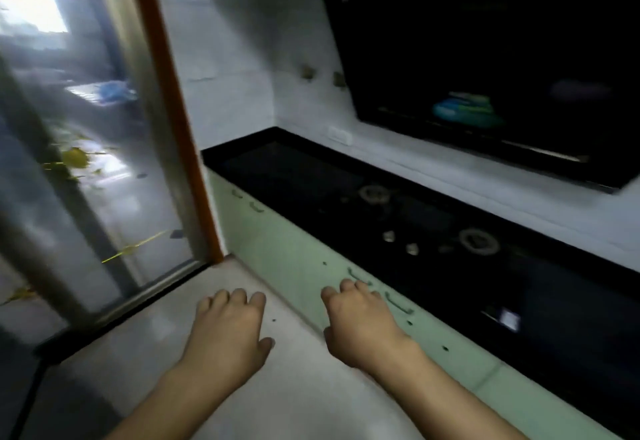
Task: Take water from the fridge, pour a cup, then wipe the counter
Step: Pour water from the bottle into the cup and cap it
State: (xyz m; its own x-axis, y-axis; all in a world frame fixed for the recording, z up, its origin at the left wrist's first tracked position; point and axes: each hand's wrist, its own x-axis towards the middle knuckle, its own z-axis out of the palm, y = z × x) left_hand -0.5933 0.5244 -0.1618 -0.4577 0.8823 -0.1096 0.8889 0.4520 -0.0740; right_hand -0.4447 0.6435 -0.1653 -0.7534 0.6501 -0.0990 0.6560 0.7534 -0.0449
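My left hand [230,327] and my right hand [360,322] are stretched out in front of me over the pale floor, palms down, fingers loosely curled, and both hold nothing. The black counter [284,162] with a built-in gas hob [426,228] runs along the right. My right hand hovers just in front of the green cabinet fronts [287,252] below it. No fridge, water bottle, cup or cloth is in view. The picture is motion-blurred.
A glass sliding door [86,148] with an orange frame [173,110] stands at the left. A black range hood [485,69] hangs over the hob against the white tiled wall. Cabinet handles [398,302] stick out near my right hand. Pale floor [294,387] lies under my arms.
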